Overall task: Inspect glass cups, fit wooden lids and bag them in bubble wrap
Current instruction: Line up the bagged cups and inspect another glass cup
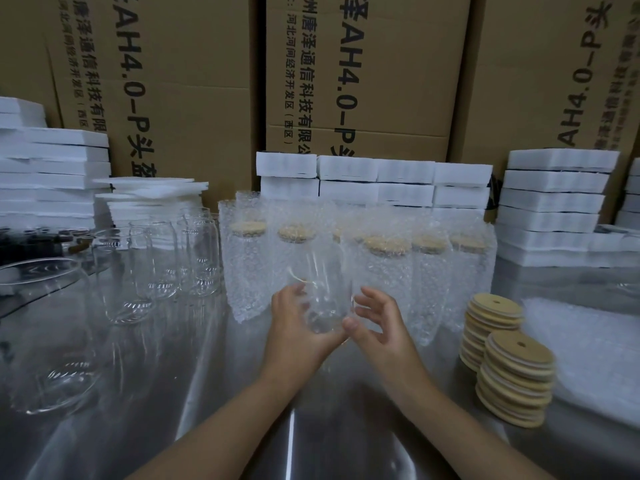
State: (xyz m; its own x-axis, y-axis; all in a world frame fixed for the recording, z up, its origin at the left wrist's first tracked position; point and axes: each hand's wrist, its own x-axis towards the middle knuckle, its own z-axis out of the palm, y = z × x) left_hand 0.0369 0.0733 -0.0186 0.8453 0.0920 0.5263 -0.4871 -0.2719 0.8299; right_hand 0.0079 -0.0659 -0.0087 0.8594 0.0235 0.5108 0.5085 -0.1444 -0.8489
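Glass cup [323, 299], clear, no lid: upright, centre of view, held over the steel table [214, 393] betw. both hands, blurred so rim detail can't be told. Left hand [298, 327]: wrapped round the cup's left side & base, fingers curled on the glass, gripping. Right hand [377, 323]: fingers spread and loose, thumb tip touching the cup's lower right side; not closed round it. Bagged cups [363, 268]: row standing just behind the hands, each in a bubble-wrap sleeve w/ a wooden lid showing through near the top; exact count can't be told through the wrap. Bare cups [166, 258]: group standing upright at left, no lids, close together; one more large bare glass [45, 334] nearest the camera at far left. Wooden lids [509, 362]: two leaning stacks at right, round, each top lid w/ a small hole; stacks touch or nearly touch, near the bagged row. Bubble wrap [588, 348]: flat white pile at far right, just beside the lid stacks. White foam blocks [554, 202]: stacked along the table's back edge, left, centre & right. Cardboard boxes [363, 64]: brown, printed w/ black lettering, standing as a wall behind everything.
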